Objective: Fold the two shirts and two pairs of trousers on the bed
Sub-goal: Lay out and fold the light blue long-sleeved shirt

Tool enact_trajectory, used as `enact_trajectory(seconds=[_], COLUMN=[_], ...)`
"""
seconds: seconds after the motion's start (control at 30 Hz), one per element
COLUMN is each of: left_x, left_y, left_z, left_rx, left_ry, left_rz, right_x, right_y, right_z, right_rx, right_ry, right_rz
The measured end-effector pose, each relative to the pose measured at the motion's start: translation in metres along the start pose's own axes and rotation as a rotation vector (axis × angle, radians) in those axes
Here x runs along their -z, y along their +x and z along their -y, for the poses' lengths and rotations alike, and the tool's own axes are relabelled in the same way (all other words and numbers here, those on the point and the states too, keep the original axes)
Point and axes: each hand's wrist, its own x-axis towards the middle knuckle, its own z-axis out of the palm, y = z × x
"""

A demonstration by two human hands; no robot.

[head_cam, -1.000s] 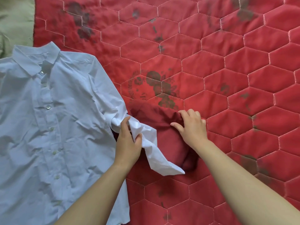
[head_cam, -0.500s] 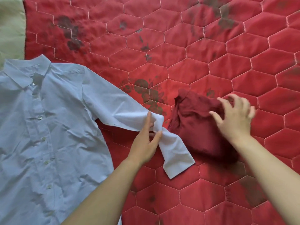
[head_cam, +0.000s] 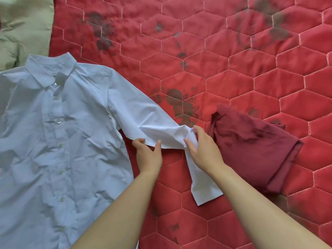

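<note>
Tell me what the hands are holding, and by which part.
Both hold the pale shirt by its sleeve: the left hand pinches the lower edge at mid-sleeve, the right hand grips the bend nearer the cuff.

The shirt [head_cam: 53, 141] lies left of the folded garment [head_cam: 251, 150] on the quilt [head_cam: 215, 69].

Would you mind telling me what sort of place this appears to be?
Most likely a bedroom: a red quilted bedspread covers the surface, what looks like a pale green pillow lies at top left, and a light blue shirt is spread out.
</note>
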Motion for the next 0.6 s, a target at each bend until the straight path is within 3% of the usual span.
enact_trajectory(seconds=[0.1,0.27,0.33,0.47,0.6], left_x=[0.001,0.025,0.038,0.058,0.06], left_y=[0.002,-0.008,-0.008,0.001,0.004], left_z=[0.0,0.002,0.006,0.006,-0.009], left_rx=[-0.084,-0.199,-0.197,-0.186,-0.273], left_ry=[-0.062,-0.087,-0.116,-0.122,-0.149], left_rz=[0.027,0.052,0.044,-0.077,-0.056], right_x=[0.002,0.033,0.049,0.068,0.063], right_y=[-0.004,-0.021,-0.029,-0.039,-0.042], right_z=[-0.001,-0.003,-0.008,-0.019,-0.027], right_rx=[-0.008,0.024,0.007,0.016,0.045], right_ry=[0.03,0.116,0.118,0.042,-0.103], right_rz=[0.036,-0.2,-0.22,-0.13,-0.008])
